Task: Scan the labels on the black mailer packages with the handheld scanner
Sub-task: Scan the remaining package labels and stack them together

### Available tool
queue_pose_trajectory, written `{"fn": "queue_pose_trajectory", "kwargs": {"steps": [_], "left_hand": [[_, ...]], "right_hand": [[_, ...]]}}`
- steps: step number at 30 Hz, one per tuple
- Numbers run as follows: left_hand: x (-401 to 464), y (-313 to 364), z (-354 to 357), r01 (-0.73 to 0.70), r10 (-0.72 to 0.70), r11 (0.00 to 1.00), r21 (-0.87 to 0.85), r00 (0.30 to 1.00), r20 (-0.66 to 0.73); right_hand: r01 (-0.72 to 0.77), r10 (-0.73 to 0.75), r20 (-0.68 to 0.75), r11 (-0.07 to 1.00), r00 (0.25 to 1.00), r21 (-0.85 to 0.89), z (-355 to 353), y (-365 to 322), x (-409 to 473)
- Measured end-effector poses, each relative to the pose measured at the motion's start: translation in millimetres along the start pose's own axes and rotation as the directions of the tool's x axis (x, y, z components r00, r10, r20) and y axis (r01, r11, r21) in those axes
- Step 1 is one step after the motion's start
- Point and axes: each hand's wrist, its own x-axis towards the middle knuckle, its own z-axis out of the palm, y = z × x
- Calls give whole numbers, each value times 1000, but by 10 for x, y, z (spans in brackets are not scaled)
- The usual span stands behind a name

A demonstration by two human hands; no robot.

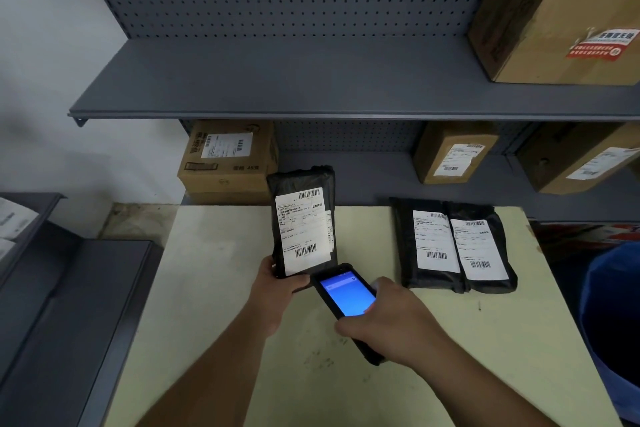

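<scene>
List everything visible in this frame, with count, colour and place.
Black mailer packages: 3, black with white labels; one held upright, two flat on table's right.
Handheld scanner: 1, black, blue screen; below held mailer.
Table: 1, pale yellow; centre.
Cardboard boxes: 4, brown; on shelves.
Shelving: grey pegboard-backed; behind table.
Bin: 1, blue; right edge.
Left hand: grips held mailer's bottom.
Right hand: holds scanner.
</scene>
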Motion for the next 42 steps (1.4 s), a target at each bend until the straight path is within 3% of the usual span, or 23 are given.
{"fn": "queue_pose_trajectory", "kwargs": {"steps": [8,18,26,37,42], "left_hand": [[-88,49,188,20,-21,1000,-19,1000,-11],[-177,75,859,78,-73,997,-21,982,177],[-189,-27,1578,168,-176,984,57,961,214],[-156,-112,2435,134,-183,976,171,932,312],[-177,-110,2828,229,-284,950,212,917,281]], "right_hand": [[-10,10,8,999,1000,41,-88,95,-23],[-35,41,-52,992,998,125,-409,452,-45],[-51,71,-92,976,993,210,-697,861,-31],[-73,115,-145,961,983,266,-1098,1348,37],[-84,136,-155,950,979,301,-1255,1528,92]]}}
